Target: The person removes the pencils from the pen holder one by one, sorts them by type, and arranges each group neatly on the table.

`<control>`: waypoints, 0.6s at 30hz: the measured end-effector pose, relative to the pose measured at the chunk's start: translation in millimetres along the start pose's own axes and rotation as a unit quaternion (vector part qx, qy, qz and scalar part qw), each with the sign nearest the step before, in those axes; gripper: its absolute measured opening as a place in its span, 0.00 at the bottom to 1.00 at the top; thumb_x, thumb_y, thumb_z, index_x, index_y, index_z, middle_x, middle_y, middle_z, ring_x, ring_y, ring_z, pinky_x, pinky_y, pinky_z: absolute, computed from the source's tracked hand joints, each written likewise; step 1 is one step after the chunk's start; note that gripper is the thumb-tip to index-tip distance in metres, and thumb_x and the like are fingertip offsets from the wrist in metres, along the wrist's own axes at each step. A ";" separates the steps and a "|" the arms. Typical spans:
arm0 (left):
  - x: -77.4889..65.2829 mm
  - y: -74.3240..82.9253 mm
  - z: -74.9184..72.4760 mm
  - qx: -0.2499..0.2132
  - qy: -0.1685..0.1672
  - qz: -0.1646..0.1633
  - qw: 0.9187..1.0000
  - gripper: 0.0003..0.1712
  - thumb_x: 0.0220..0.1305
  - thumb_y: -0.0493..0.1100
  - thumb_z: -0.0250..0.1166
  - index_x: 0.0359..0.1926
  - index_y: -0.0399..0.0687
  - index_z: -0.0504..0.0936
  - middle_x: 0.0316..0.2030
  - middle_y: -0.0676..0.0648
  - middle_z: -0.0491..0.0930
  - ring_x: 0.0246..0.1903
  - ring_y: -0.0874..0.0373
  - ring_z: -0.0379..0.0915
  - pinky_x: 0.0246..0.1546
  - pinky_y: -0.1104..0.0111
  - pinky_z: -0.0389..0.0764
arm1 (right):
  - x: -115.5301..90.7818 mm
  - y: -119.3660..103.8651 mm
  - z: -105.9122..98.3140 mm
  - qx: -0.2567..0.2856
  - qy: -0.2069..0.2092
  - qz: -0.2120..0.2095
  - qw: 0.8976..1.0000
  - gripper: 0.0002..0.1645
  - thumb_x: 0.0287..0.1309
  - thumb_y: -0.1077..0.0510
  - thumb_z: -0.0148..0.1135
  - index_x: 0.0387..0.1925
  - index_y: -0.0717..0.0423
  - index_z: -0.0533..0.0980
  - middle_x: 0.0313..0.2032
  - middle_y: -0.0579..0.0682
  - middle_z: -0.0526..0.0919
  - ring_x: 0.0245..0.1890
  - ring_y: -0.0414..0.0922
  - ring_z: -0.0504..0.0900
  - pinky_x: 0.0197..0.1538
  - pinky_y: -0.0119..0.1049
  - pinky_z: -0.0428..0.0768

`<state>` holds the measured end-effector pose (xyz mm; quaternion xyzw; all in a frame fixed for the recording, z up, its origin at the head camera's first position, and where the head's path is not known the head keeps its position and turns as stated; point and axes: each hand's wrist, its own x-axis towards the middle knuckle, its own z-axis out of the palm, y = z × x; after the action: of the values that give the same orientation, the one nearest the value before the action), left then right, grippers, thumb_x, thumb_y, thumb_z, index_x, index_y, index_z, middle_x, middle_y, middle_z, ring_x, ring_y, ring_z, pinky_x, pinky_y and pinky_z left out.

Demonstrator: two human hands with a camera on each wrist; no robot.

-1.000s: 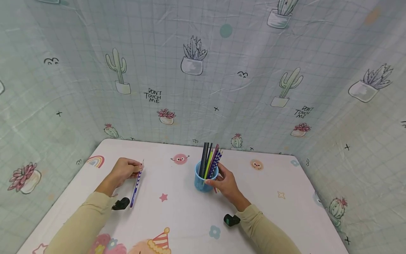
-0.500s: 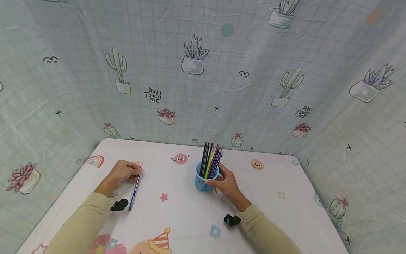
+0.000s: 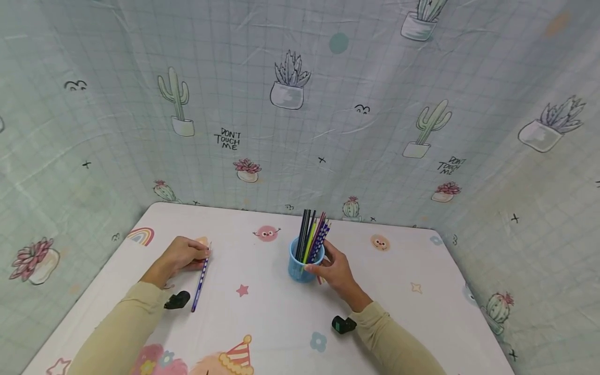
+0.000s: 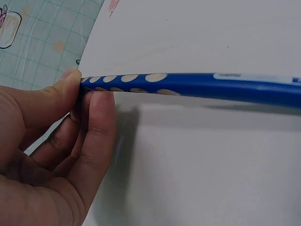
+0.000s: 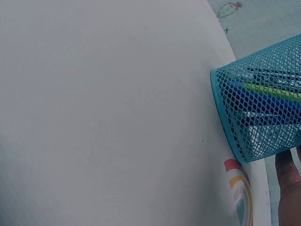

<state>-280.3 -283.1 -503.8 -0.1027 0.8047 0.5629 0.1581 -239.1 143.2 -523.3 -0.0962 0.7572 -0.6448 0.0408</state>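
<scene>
Between thumb and fingers, my left hand [image 3: 184,254] pinches a blue pencil [image 3: 200,285] near its pointed end, over the left part of the table. In the left wrist view the pencil [image 4: 197,85] shows pale oval spots along its shaft, and its far end runs off the right edge. My right hand [image 3: 335,268] holds the side of a blue mesh pencil cup [image 3: 300,273], thumb at the front and fingers behind. Several pencils [image 3: 309,239], black, yellow-green, dark red and spotted blue, stand in the cup. The right wrist view shows the cup's mesh wall [image 5: 263,103] with the base at the table.
A white table [image 3: 276,323] with printed stars, flowers and faces lies under both hands. Behind it and at the sides hangs a cactus-print cloth [image 3: 328,130]. Small black devices [image 3: 177,300] sit at both wrists.
My left hand has come slightly lower and nearer with the pencil over the first half second, then stays nearly still. The right hand and the cup keep their place.
</scene>
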 end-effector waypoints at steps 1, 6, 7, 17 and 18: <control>-0.4 0.0 -0.1 0.000 -0.001 -0.001 1.000 0.16 0.68 0.34 0.69 0.51 0.26 0.83 0.35 0.46 0.83 0.28 0.62 0.81 0.32 0.69 0.89 | -0.2 -0.4 0.2 0.002 0.001 -0.001 1.000 0.53 0.58 0.60 0.78 0.79 0.51 0.60 0.74 0.59 0.72 0.71 0.60 0.75 0.71 0.49 0.75; -1.5 1.5 0.5 0.009 0.004 -0.013 1.000 0.15 0.68 0.34 0.70 0.51 0.28 0.84 0.36 0.45 0.83 0.28 0.61 0.81 0.32 0.68 0.89 | 0.6 -0.7 0.4 0.000 -0.002 -0.006 1.000 0.53 0.58 0.60 0.77 0.79 0.51 0.60 0.74 0.59 0.71 0.72 0.60 0.75 0.71 0.48 0.75; -1.5 1.3 0.5 0.011 0.003 -0.012 1.000 0.15 0.68 0.34 0.69 0.52 0.27 0.84 0.36 0.45 0.84 0.28 0.61 0.81 0.32 0.69 0.89 | 0.9 -0.6 0.4 0.000 -0.003 -0.007 1.000 0.53 0.58 0.60 0.78 0.79 0.50 0.60 0.74 0.59 0.71 0.72 0.60 0.75 0.71 0.49 0.75; 0.3 -2.0 4.3 0.005 0.006 -0.023 1.000 0.16 0.67 0.33 0.70 0.52 0.26 0.84 0.33 0.47 0.85 0.25 0.62 0.81 0.30 0.70 0.89 | -0.2 2.6 -0.4 0.000 0.001 0.002 1.000 0.55 0.57 0.59 0.78 0.80 0.51 0.58 0.75 0.59 0.70 0.73 0.61 0.74 0.70 0.51 0.75; -0.1 -1.5 4.3 0.006 0.009 -0.025 1.000 0.15 0.67 0.33 0.70 0.51 0.26 0.84 0.32 0.47 0.85 0.25 0.62 0.81 0.30 0.70 0.89 | -0.3 2.4 -0.2 0.002 0.001 0.002 1.000 0.55 0.57 0.59 0.78 0.80 0.51 0.58 0.75 0.59 0.70 0.72 0.61 0.74 0.70 0.51 0.75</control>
<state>-279.1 -279.6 -506.4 -0.1270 0.8067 0.5529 0.1656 -239.1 143.8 -525.6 -0.0938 0.7564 -0.6460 0.0415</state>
